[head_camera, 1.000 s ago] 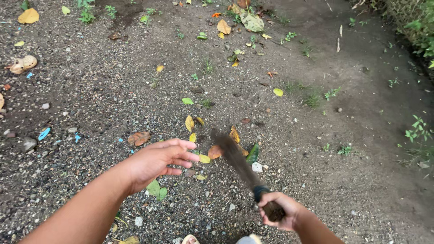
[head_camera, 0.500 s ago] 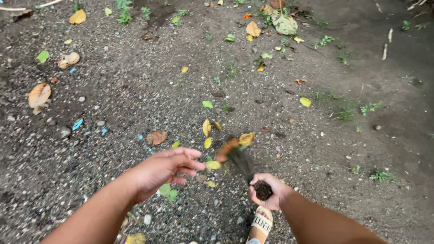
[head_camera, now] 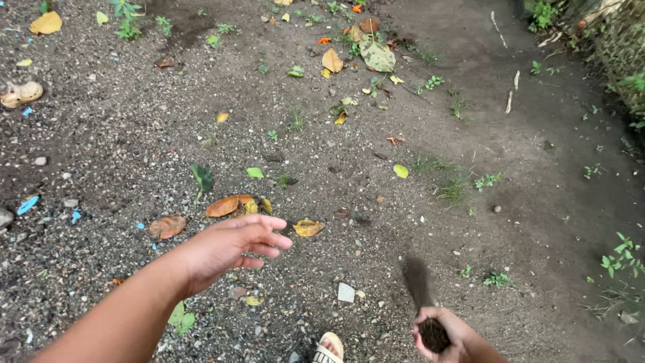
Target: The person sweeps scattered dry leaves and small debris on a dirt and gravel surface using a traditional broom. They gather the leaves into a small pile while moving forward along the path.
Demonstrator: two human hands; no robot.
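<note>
Gripping the butt end of a short broom (head_camera: 422, 290), our right hand (head_camera: 445, 336) is closed tight around the dark bundled handle, low at the right. Its bristle end sticks up and away from the fist and is blurred, so we cannot tell whether the tips touch the ground (head_camera: 537, 202) or ride just above it.

Our left hand (head_camera: 232, 247) holds nothing. It hangs open, palm down, fingers loosely spread and pointing toward the broom side, above the grit. Just beyond those fingertips lies a yellow-brown leaf (head_camera: 308, 228); just above the hand is an orange leaf (head_camera: 224, 206), and beside the wrist a duller brown leaf (head_camera: 166, 226). A sandalled foot (head_camera: 330, 348) shows between the two hands, near the fist, with a pale flat stone (head_camera: 346, 292) just above it.

What could go wrong, as we judge it: the hold is at the very end of the handle, so a hard stroke could twist the broom in the fist or let it slip. The foot is close to the broom, and a low sweep might catch the toes. Loose grit and small stones could fly up. Leaves near the empty hand lie well apart from the bristles, so a short stroke may miss them.
</note>
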